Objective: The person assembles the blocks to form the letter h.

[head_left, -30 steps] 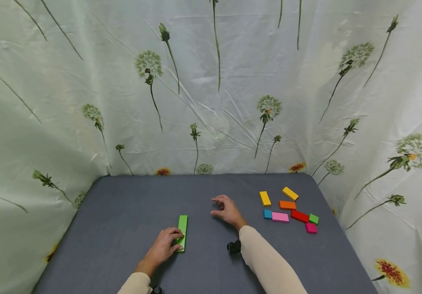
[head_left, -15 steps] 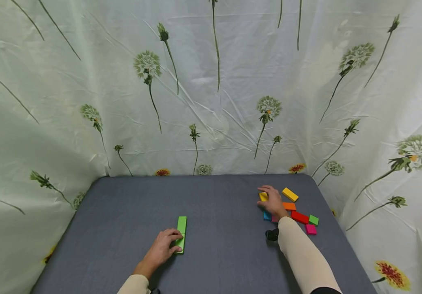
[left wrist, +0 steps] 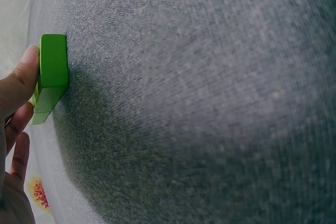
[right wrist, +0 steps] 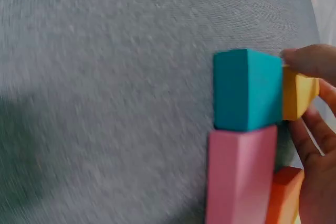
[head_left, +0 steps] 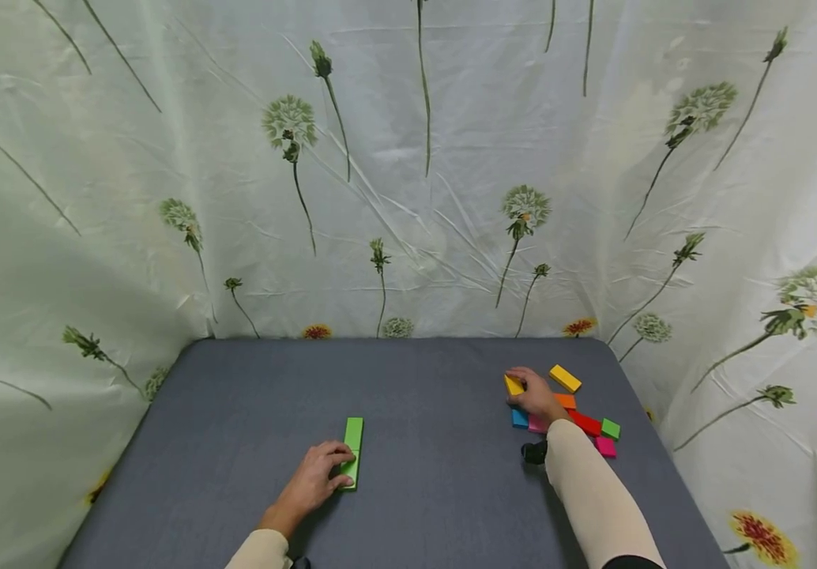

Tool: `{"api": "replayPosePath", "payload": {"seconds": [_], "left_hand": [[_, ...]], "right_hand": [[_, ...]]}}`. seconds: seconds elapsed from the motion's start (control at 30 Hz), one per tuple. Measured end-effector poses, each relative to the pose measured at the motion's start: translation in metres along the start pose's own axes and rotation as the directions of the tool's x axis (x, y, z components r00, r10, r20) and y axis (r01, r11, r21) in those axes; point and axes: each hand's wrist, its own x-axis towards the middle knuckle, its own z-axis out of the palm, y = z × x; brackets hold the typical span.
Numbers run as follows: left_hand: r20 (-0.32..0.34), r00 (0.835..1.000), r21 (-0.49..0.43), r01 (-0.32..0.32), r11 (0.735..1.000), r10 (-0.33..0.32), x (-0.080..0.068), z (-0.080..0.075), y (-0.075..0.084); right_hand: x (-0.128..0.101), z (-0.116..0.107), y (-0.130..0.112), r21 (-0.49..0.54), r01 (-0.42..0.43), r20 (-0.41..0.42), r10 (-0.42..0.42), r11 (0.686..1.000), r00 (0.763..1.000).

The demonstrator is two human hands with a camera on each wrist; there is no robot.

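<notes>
Yellow block pinched in my right hand
My left hand grips the nearer green block.

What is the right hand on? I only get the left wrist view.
Observer: The right hand pinches a yellow block between thumb and fingers; the right wrist view shows it.
Operator: What's on the near side of that block?
Observer: A blue block, close by. Can't tell if they touch.
Operator: Any other yellow ones?
Observer: Yes, a second yellow block, right of that hand in the head view, with no hand on it.
</notes>
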Motion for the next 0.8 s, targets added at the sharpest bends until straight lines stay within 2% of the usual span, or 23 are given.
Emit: {"api": "replayPosePath", "payload": {"seconds": [0.17, 0.5, 0.67, 0.8], "left_hand": [[-0.014, 1.000, 0.002, -0.024, 1.000, 0.024, 0.000, 0.000, 0.001], [0.060, 0.997, -0.005, 0.049, 0.999, -0.049, 0.002, -0.004, 0.003], [0.038, 0.999, -0.003, 0.025, 1.000, -0.025, 0.002, -0.002, 0.002], [0.018, 1.000, 0.012, -0.004, 1.000, 0.004, 0.001, -0.001, 0.000]], "right_hand": [[-0.002, -0.006, 0.002, 0.001, 0.015, 0.054, -0.015, 1.000, 0.998], [-0.003, -0.013, 0.009, 0.026, 0.023, 0.074, -0.025, 0.999, 0.997], [-0.003, -0.012, 0.010, 0.055, 0.001, 0.062, -0.005, 0.998, 0.998], [-0.003, -0.010, 0.008, 0.057, -0.047, 0.047, 0.044, 0.997, 0.998]]}}
